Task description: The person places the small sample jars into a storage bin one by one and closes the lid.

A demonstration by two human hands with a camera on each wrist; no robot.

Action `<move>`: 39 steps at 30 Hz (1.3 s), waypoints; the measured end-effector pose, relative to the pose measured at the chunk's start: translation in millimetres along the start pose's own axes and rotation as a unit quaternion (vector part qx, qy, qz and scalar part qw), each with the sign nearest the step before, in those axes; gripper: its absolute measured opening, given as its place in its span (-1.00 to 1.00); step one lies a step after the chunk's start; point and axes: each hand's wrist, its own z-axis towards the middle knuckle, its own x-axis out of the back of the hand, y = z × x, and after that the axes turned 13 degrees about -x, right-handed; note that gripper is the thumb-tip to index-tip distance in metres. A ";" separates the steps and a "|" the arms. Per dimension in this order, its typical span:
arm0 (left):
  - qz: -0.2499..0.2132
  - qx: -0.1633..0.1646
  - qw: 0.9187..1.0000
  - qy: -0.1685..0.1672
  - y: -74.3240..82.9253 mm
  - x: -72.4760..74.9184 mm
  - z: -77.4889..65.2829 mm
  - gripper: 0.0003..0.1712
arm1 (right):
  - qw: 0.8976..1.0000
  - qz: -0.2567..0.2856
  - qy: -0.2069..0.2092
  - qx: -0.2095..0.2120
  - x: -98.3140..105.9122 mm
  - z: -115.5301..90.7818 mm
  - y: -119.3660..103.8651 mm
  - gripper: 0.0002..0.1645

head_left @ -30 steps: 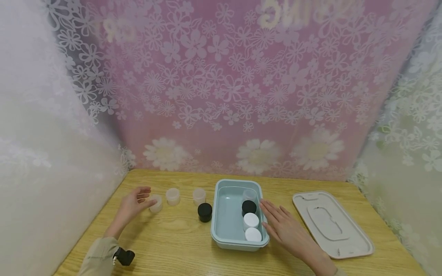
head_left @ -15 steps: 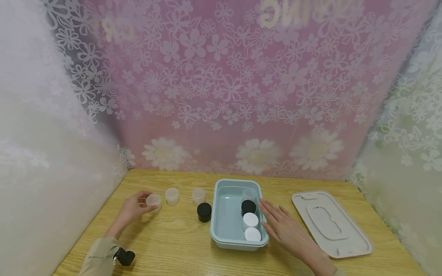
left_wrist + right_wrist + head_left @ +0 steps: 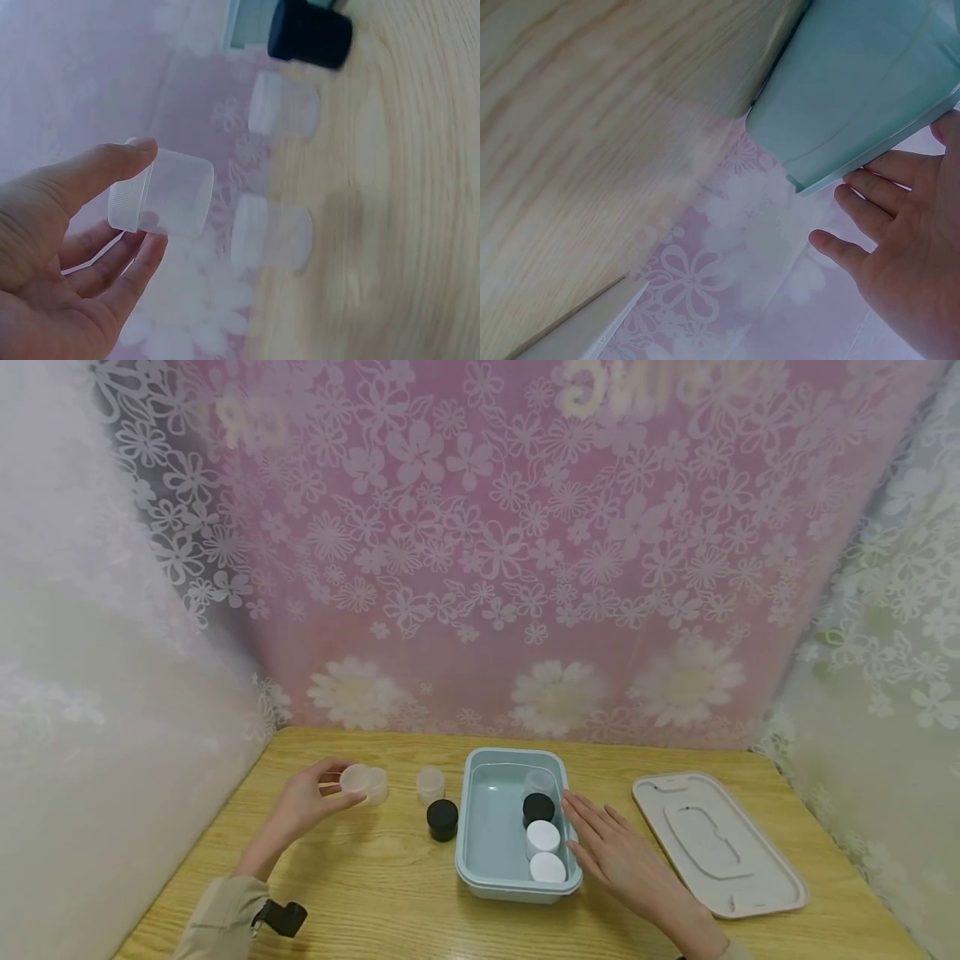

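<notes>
Set against a pink curtain [image 3: 487, 568] printed with white flowers, on a wood-grain table [image 3: 375, 902]. Pinched between thumb and fingers of the left hand [image 3: 307, 797], well to the left of the light-blue tub [image 3: 491, 835]: a lidded translucent jar [image 3: 176, 195], held in the air above the tabletop. Standing upright left of the tub, overlapped by the held one in the head view: a second clear jar [image 3: 379, 787]. Closer to the tub: a third clear jar [image 3: 431, 787], with a black jar [image 3: 442, 821] in front of it, just beside the tub's left wall. Lined up inside the tub along its right wall, from far end to near: one clear container [image 3: 538, 783], one black container [image 3: 538, 808], two white-topped containers [image 3: 542, 837]. Laid against the tub's right rim, fingers straight and slightly apart, gripping nothing: the right hand [image 3: 615, 860]. Lying flat farther right of the tub: a pale lid [image 3: 757, 885].
</notes>
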 end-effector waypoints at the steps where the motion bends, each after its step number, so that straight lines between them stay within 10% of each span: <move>1: -0.003 -0.002 1.000 -0.003 3.6 -1.7 1.8 -0.38 | 1.000 0.001 -0.001 -0.001 0.1 -0.1 -0.2 -0.26; 18: -0.086 -0.091 0.990 -0.063 69.7 -41.6 38.2 -0.41 | 1.000 0.004 -0.021 -0.011 1.2 0.7 -1.6 -0.26; 39: -0.072 -0.203 0.939 -0.270 106.2 -109.0 70.9 -0.45 | 1.000 0.006 -0.016 -0.008 -0.9 0.4 -0.3 -0.25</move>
